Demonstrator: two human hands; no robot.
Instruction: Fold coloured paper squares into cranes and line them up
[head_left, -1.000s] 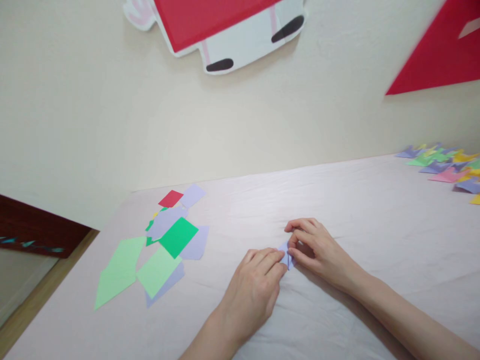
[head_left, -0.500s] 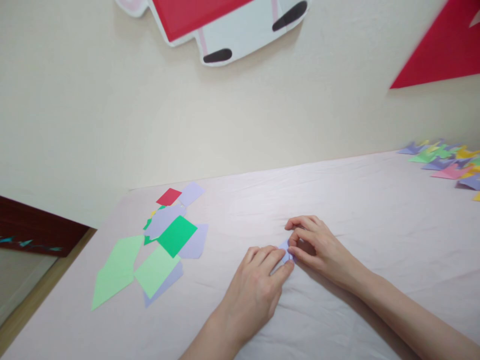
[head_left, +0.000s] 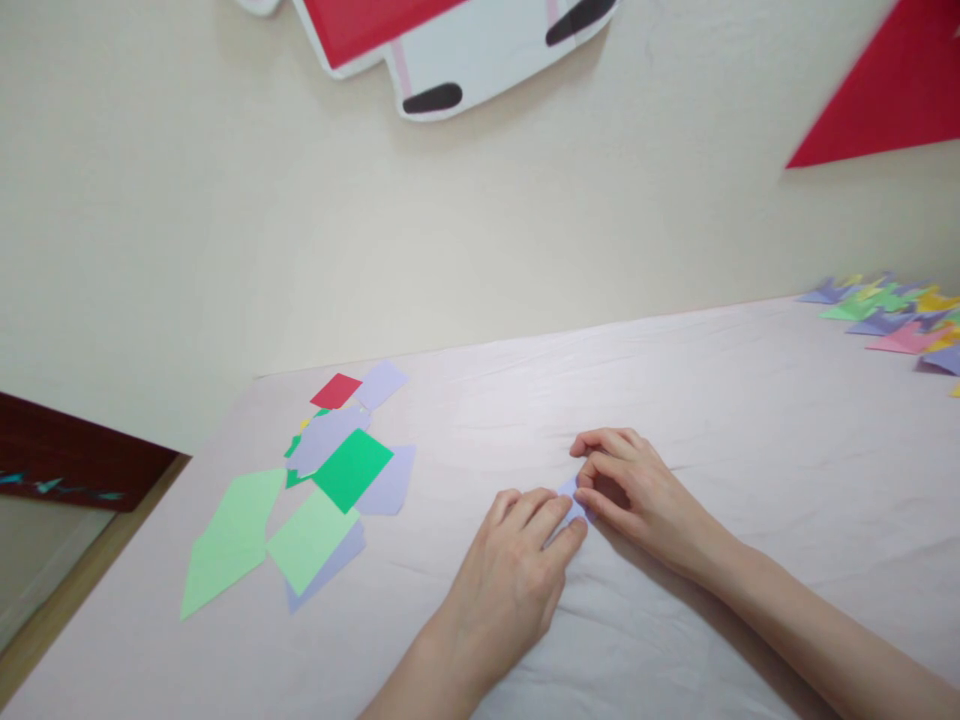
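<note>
A small piece of light purple paper [head_left: 571, 503] lies on the cloth-covered surface between my hands, mostly hidden by fingers. My left hand [head_left: 517, 550] presses it down, with bent fingertips on top and the thumb along its near edge. From the other side, my right hand [head_left: 626, 480] pinches the paper's right edge between thumb and index finger. The other fingers of that hand curl above, off the paper. How the paper is folded cannot be made out.
To the left lie loose paper pieces: a dark green square [head_left: 354, 470], light green sheets [head_left: 232, 540], a red square [head_left: 336, 391] and purple ones [head_left: 386, 480]. Folded coloured paper shapes [head_left: 892, 315] stand at the far right, by the wall [head_left: 487, 240].
Both hands stay almost still on the purple paper, with only a very slight shift of the fingers. The whole view has moved a little.
</note>
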